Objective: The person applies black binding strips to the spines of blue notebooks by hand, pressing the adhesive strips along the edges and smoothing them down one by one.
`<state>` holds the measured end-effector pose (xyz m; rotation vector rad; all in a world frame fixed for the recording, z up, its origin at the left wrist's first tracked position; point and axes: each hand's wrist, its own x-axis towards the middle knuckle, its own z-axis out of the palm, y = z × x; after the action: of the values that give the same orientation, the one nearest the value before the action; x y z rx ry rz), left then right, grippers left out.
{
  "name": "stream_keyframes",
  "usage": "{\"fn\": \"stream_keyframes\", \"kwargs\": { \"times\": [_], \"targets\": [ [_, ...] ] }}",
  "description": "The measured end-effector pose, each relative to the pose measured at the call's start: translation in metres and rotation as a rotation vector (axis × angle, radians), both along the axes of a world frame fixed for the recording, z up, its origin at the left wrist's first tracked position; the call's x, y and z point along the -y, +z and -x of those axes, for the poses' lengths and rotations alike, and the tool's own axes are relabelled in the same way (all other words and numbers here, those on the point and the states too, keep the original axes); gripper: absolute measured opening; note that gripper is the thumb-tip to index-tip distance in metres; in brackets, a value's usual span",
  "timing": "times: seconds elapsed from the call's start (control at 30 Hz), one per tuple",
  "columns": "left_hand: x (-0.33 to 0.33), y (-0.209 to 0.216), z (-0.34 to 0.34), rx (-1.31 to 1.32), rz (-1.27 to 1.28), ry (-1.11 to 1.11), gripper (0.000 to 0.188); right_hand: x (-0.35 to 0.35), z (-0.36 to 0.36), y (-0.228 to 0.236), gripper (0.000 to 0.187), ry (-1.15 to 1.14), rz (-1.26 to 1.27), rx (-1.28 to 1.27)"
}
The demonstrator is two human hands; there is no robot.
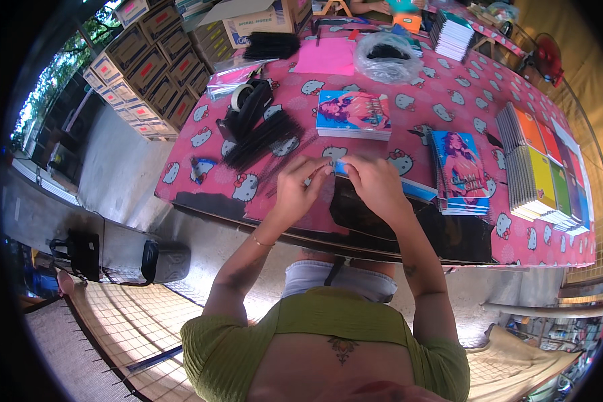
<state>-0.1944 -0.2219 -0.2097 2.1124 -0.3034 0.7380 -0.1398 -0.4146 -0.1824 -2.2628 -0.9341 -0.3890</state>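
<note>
At the table's near edge, my left hand (pixel 301 185) and my right hand (pixel 376 187) meet with thumbs and fingers pinched. Between them is the corner of a blue-covered notebook (pixel 419 190), seen nearly edge-on and partly hidden by my right hand, which grips it. What my left fingertips pinch at that corner is too small to make out. Just beyond my hands lies a stack of notebooks with a blue and pink cover (pixel 352 115). Right of them, spiral notebooks (pixel 461 167) with a similar cover are piled. A bundle of black spiral coils (pixel 264 142) lies beyond my left hand.
A black tape dispenser (pixel 246 110) stands left on the pink patterned table cover (pixel 435 87). Colourful spiral notebooks (pixel 539 177) fill the right side. Farther back are a clear plastic bag (pixel 387 59), a pink sheet (pixel 325 56) and a person's hand. Cardboard boxes (pixel 154 70) rise at left.
</note>
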Motion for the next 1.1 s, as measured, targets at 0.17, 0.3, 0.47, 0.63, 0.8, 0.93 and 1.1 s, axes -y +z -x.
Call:
{"fn": "stream_keyframes", "kwargs": {
  "times": [0.17,0.3,0.47,0.63,0.8,0.93,1.1],
  "targets": [
    [0.0,-0.004,-0.008,0.1,-0.016,0.02,0.022,-0.001,0.001,0.001,0.014,-0.004,0.005,0.045],
    [-0.001,-0.001,-0.012,0.051,-0.035,-0.065,0.026,0.0,0.0,0.001,0.014,0.002,0.004,0.034],
    [-0.017,0.025,-0.025,-0.11,-0.064,-0.294,0.024,0.002,0.001,0.004,0.013,0.027,-0.072,-0.004],
    [-0.023,0.032,-0.039,-0.087,-0.258,-0.397,0.026,0.005,-0.004,0.001,0.01,0.065,-0.067,-0.046],
    [-0.028,0.034,-0.049,-0.289,-0.282,-0.464,0.022,0.007,-0.006,0.0,0.013,0.059,-0.059,-0.064],
    [-0.019,0.035,-0.048,-0.133,-0.308,-0.427,0.022,0.016,0.014,0.017,0.016,-0.046,-0.057,0.211],
    [-0.014,0.042,-0.054,-0.205,-0.461,-0.418,0.037,0.031,0.01,0.011,0.015,-0.093,0.079,-0.051]
  ]
}}
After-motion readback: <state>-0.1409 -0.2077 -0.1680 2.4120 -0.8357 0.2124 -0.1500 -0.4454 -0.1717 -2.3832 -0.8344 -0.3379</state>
